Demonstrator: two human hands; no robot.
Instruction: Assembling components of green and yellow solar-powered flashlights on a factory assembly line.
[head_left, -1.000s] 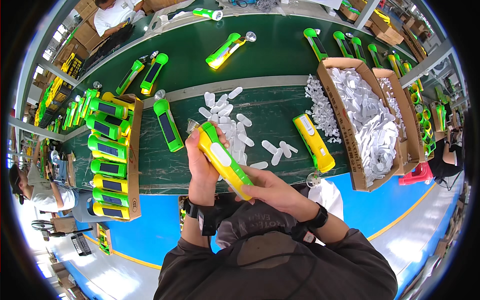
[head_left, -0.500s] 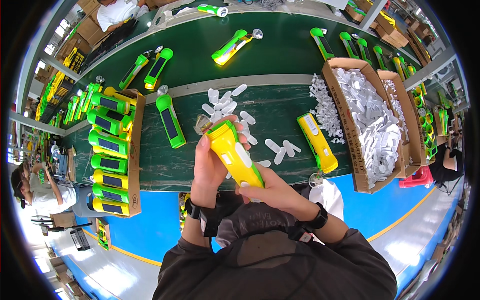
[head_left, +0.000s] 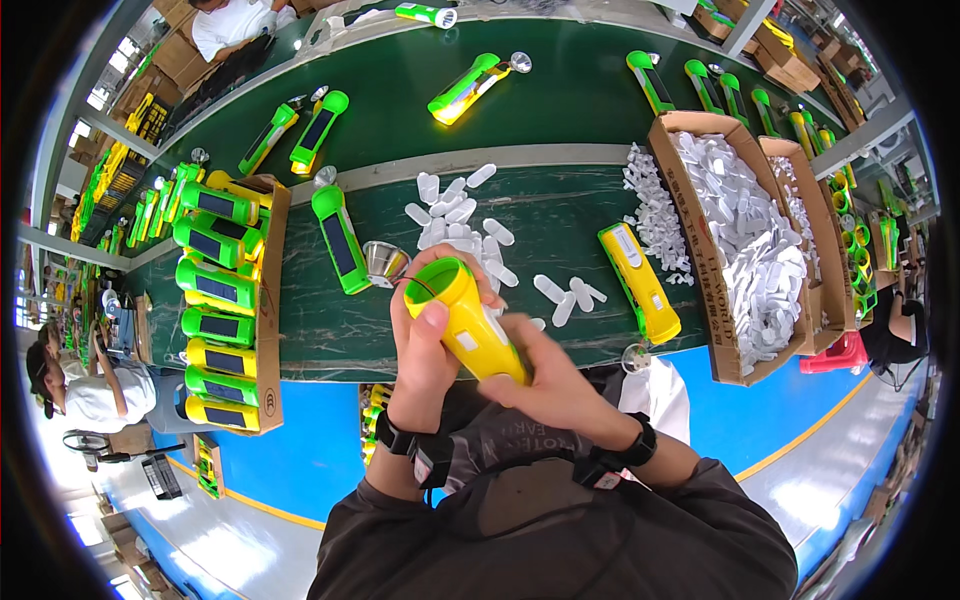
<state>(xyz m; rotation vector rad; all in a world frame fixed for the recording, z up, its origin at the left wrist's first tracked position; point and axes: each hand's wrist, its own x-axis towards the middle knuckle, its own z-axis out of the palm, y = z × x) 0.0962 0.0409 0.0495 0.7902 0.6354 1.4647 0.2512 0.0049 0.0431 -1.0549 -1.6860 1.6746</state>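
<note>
A yellow flashlight body (head_left: 480, 325) with a green-lined open end is between my hands over the front of the table. My left hand (head_left: 422, 360) is closed around it near the open end, thumb by the rim. At its lower end my right hand (head_left: 560, 390), slightly blurred, grips it with the thumb on top. A silver reflector (head_left: 384, 262) hangs out beside the opening on a thin wire. Loose white oval pieces (head_left: 458, 212) lie beyond my hands. One green flashlight (head_left: 340, 238) with a dark panel lies to the left, a yellow one (head_left: 640, 285) to the right.
A carton (head_left: 270, 340) of stacked flashlights stands at the left. At the right are a carton (head_left: 708, 290) of white pieces and a heap of small white parts (head_left: 655, 215). More flashlights rest on the green surface (head_left: 400, 110) beyond. Other people are farther off.
The flashlight body has turned in my hands, so its open end now faces up toward me. The reflector has come into clear view left of it. My right hand has shifted on the lower end.
</note>
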